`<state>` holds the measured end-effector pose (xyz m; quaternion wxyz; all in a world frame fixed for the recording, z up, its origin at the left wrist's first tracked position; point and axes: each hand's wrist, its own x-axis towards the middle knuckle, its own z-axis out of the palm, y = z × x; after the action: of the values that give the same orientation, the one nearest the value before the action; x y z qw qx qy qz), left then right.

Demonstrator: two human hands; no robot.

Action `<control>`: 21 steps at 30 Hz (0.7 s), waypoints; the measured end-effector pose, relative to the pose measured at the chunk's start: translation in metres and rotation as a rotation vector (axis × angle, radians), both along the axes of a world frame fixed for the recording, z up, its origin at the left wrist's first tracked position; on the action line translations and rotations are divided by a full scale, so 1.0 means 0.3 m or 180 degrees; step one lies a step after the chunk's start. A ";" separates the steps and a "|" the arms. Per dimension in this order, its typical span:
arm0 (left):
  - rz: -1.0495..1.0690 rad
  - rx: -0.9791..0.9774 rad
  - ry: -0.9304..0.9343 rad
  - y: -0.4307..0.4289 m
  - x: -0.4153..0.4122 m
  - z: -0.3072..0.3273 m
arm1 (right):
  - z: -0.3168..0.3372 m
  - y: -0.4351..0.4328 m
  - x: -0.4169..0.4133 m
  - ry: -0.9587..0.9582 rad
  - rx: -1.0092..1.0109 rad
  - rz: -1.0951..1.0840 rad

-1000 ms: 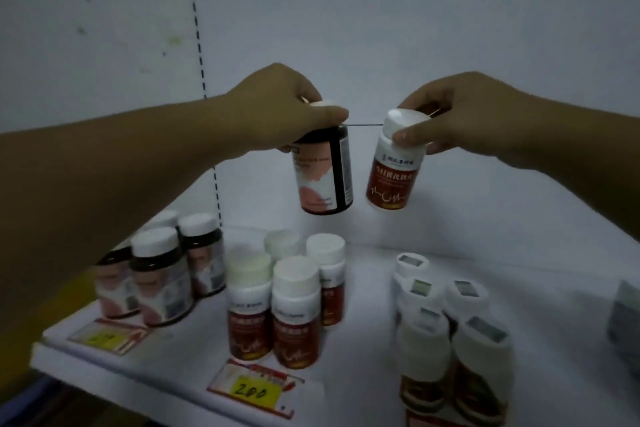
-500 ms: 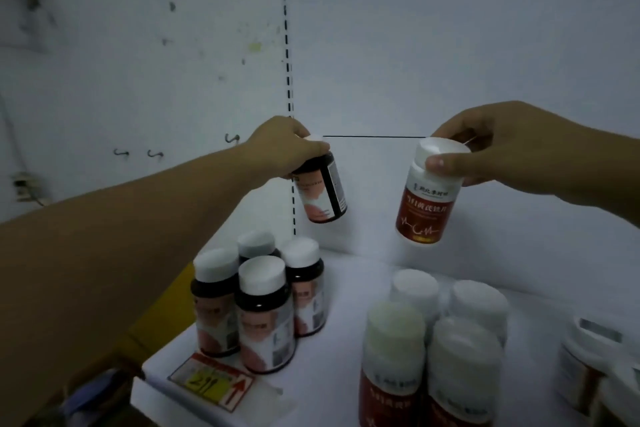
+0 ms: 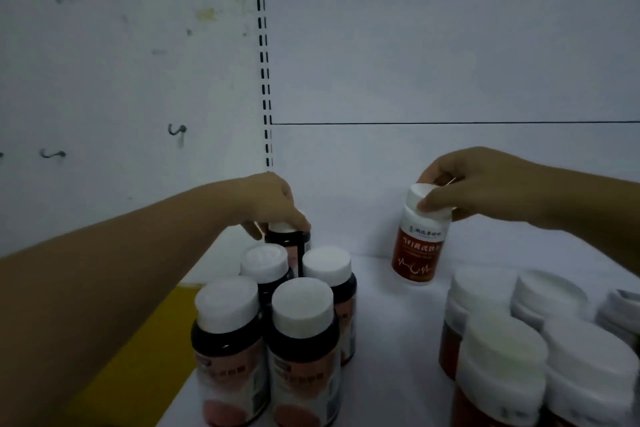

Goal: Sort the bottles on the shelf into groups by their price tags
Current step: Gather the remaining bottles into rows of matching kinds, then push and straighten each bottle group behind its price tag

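My left hand (image 3: pixel 268 206) grips the white cap of a dark bottle (image 3: pixel 287 246) that stands at the back of a cluster of several dark white-capped bottles (image 3: pixel 301 329) on the white shelf (image 3: pixel 391 329); most of it is hidden behind them. My right hand (image 3: pixel 485 184) holds a white bottle with a red label (image 3: pixel 419 246) by its cap, tilted, just above the shelf near the back wall. A group of red-label white bottles (image 3: pixel 502 367) stands at the lower right.
The white back panel (image 3: pixel 433 45) closes the shelf behind, with a slotted upright (image 3: pixel 263 55) at its left. A yellow surface (image 3: pixel 145 354) lies below the shelf's left edge. More white caps (image 3: pixel 620 308) crowd the far right edge.
My left hand has lowered the dark bottle from mid-air down behind the dark cluster. My right hand has lowered the red-label bottle somewhat. The camera moved closer and left.
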<state>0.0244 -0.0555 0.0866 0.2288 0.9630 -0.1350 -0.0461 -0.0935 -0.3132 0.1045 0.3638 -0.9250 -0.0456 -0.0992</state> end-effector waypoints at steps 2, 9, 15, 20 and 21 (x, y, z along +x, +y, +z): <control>-0.0148 0.0088 0.0017 0.010 0.020 -0.037 | -0.023 0.005 -0.006 0.0129 -0.0087 -0.0175; -0.0419 0.0302 -0.0048 0.026 0.020 -0.056 | -0.081 -0.025 -0.045 0.0586 -0.0366 -0.0505; -0.0322 -0.0194 -0.0172 0.042 -0.041 -0.067 | -0.115 -0.038 -0.065 0.0841 -0.0365 -0.0565; -0.0292 -0.1302 -0.0467 0.140 -0.133 -0.123 | -0.072 -0.014 -0.107 0.0788 -0.0728 -0.0713; -0.0268 -0.1517 -0.0564 0.166 -0.151 -0.134 | -0.052 0.006 -0.118 0.0542 -0.0851 -0.0792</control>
<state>-0.0209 -0.0057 0.0463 0.4344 0.8757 -0.2015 0.0620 -0.1288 -0.3115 0.0888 0.2252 -0.9687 0.0871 -0.0579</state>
